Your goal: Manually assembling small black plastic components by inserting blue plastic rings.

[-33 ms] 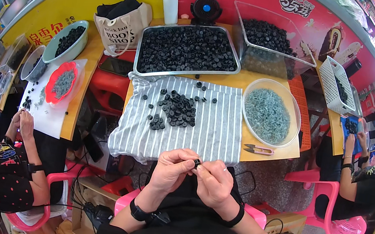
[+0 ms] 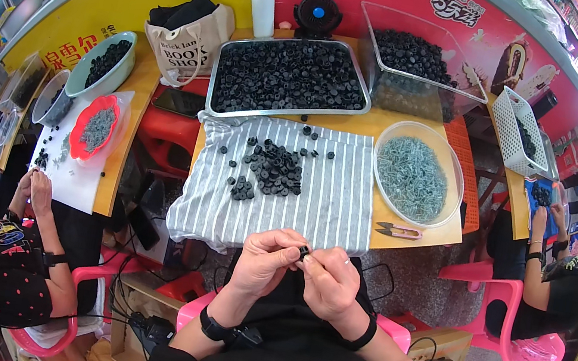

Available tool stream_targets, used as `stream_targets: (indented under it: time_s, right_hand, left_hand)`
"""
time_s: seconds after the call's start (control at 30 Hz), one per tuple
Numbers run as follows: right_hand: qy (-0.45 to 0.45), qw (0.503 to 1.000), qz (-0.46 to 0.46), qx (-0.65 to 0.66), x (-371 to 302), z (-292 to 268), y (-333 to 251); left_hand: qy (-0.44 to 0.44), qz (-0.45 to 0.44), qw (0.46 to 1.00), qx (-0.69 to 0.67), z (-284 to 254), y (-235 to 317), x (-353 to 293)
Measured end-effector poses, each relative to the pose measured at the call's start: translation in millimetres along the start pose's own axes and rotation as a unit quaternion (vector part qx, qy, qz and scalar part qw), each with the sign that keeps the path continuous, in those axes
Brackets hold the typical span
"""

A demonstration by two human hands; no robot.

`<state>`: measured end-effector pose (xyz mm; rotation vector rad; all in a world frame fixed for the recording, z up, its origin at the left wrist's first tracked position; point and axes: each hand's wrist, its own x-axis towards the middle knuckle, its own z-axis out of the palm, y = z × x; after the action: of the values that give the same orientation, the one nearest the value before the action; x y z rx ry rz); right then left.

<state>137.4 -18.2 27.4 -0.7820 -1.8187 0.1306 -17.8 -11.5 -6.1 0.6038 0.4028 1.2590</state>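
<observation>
In front of my body, just past the near edge of the cloth, my left hand (image 2: 264, 261) and my right hand (image 2: 332, 282) meet. Both are closed, pinching one small black round part (image 2: 303, 252) between their fingertips. Most of that part is hidden by the fingers. Beyond them, a loose heap of similar small black round parts (image 2: 275, 169) lies on a grey-and-white striped cloth (image 2: 334, 203), with several strays around it. To the right, a round whitish tub (image 2: 457, 195) holds many small pale metallic pieces (image 2: 410, 177). Pink-handled thread snips (image 2: 399, 231) lie below the tub.
Behind the cloth stand a metal tray (image 2: 292, 111) and a clear bin (image 2: 412, 98) of black parts. A white bottle (image 2: 262, 2), a small fan (image 2: 317, 14) and a cloth bag (image 2: 188, 44) are at the back. Co-workers sit left (image 2: 11, 265) and right (image 2: 554, 275).
</observation>
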Motion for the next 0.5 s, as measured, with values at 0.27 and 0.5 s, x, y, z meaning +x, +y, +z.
stream_targets:
  time_s: [0.27,0.5]
  right_hand:
    - [0.000,1.000,-0.012,0.027,5.4,-2.2,0.9]
    - [0.002,0.999,0.007,0.050,7.9,-4.3,-0.5]
  left_hand:
    - [-0.040,0.021,0.999,0.007,-0.1,4.6,1.6]
    - [-0.055,0.013,0.998,0.001,1.6,7.9,1.3]
